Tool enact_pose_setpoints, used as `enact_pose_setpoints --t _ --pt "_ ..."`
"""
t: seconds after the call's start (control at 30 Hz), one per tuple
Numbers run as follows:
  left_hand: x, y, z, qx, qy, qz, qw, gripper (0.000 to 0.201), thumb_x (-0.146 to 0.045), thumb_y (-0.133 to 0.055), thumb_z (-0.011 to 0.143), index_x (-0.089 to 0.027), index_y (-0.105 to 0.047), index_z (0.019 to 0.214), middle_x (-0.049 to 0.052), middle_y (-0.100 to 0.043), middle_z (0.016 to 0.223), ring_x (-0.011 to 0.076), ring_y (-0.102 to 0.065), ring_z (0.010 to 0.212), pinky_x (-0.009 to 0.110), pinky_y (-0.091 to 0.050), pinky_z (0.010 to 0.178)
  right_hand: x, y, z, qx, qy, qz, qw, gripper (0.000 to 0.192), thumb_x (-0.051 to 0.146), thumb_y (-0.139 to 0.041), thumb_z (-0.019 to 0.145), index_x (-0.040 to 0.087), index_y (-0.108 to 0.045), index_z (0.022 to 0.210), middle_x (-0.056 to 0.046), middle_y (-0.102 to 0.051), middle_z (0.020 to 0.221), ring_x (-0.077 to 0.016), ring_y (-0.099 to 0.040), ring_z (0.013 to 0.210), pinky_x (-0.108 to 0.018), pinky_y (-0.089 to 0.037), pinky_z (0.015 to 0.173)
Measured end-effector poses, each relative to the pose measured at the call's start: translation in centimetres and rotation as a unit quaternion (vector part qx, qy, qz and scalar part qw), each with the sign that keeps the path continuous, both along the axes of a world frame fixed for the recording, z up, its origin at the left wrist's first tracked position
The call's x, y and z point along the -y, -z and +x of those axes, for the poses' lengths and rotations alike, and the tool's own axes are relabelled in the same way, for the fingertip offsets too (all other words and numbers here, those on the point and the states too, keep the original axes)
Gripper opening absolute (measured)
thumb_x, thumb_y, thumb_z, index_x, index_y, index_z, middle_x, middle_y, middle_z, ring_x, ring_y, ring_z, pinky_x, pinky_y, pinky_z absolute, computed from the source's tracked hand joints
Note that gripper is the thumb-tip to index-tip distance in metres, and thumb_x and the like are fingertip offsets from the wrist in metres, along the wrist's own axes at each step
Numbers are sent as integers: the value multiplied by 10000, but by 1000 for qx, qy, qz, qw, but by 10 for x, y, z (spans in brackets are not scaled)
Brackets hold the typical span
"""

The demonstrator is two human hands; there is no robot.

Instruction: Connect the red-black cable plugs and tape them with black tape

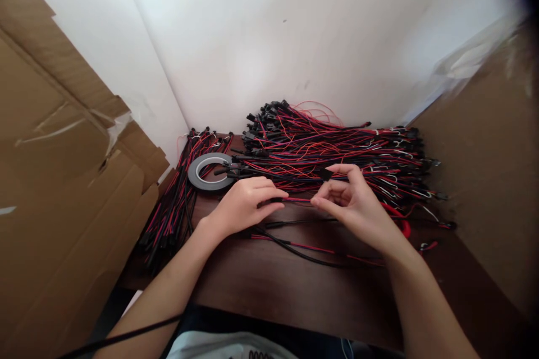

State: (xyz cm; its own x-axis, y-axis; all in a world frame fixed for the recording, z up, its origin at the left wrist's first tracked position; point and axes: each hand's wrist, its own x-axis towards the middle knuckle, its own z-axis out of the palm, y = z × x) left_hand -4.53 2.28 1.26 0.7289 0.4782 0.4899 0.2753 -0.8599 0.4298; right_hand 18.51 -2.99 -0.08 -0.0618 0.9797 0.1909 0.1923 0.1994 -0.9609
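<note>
Above the table, a red and dark wire cable [298, 199] stretches between my two hands. My left hand [252, 202] is closed on its black-sheathed end, with thumb and fingertips around it. My right hand [351, 202] pinches the thin wires between thumb and a finger. At the tip of my right index finger is a small black square piece [324, 174], which looks like tape. Below my hands, a loose black cable [303, 257] and another red and dark wire cable [314, 248] lie on the table. My palms hide part of the cable.
A large pile of wire cables [328, 146] with black connectors lies against the white wall [269, 39]. A second bundle [168, 207] lies at the left. Between them rests a grey tape roll [196, 174]. Cardboard [63, 179] [484, 168] stands on both sides of the brown table [295, 291].
</note>
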Motion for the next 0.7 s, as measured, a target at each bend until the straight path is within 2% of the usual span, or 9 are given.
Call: enact_pose_setpoints --t 0.07,0.17,0.23,0.3,0.43,0.6,0.7 --pt "2 -7 -4 -12 -15 -86 996 255 -205 -635 880 -140 -677 1123 39 -681 818 108 -584 679 218 -487 657 1 -1 2 -14 5 -2 1000 508 338 -726 763 253 -334 1075 51 -622 678 -147 -599 596 -276 -495 571" --pt "13 -13 -14 -24 -48 -224 973 462 -181 -653 845 -175 -564 1298 23 -699 879 90 -591 646 204 -500 631 1 -1 4 -29 12 1 999 528 347 -741 748 262 -339 1080 49 -627 677 -154 -607 598 -287 -502 578" --pt "25 -14 -24 -11 -91 -262 961 501 -172 -636 848 -171 -519 1335 40 -700 923 101 -612 684 213 -515 640 0 -1 4 -28 16 6 999 524 347 -746 748 269 -347 1080 49 -626 682 -155 -610 598 -294 -505 585" --pt "39 -10 -34 -1 -138 -255 957 441 -173 -631 854 -169 -557 1289 53 -687 947 117 -615 731 228 -523 656 2 -1 3 -25 16 15 999 509 341 -742 755 276 -353 1076 48 -625 689 -157 -614 601 -302 -510 595" --pt "61 7 -44 -19 -150 -220 964 449 -169 -668 841 -206 -570 1277 49 -650 1012 123 -591 768 234 -515 669 15 -4 -1 2 21 40 999 446 308 -702 798 283 -362 1086 44 -624 697 -170 -625 618 -321 -517 621" --pt "67 28 -41 -1 -166 -185 969 495 -121 -713 803 -200 -568 1270 40 -654 1034 115 -542 744 229 -488 673 51 1 -12 108 87 73 988 385 295 -651 859 272 -404 1153 -6 -654 765 -220 -668 743 -396 -517 741" --pt "66 32 -41 21 -177 -175 968 499 -120 -732 785 -186 -578 1255 30 -666 989 99 -505 667 237 -490 669 67 11 -25 116 105 86 984 343 262 -620 886 268 -409 1156 -17 -670 794 -222 -680 767 -395 -525 755"
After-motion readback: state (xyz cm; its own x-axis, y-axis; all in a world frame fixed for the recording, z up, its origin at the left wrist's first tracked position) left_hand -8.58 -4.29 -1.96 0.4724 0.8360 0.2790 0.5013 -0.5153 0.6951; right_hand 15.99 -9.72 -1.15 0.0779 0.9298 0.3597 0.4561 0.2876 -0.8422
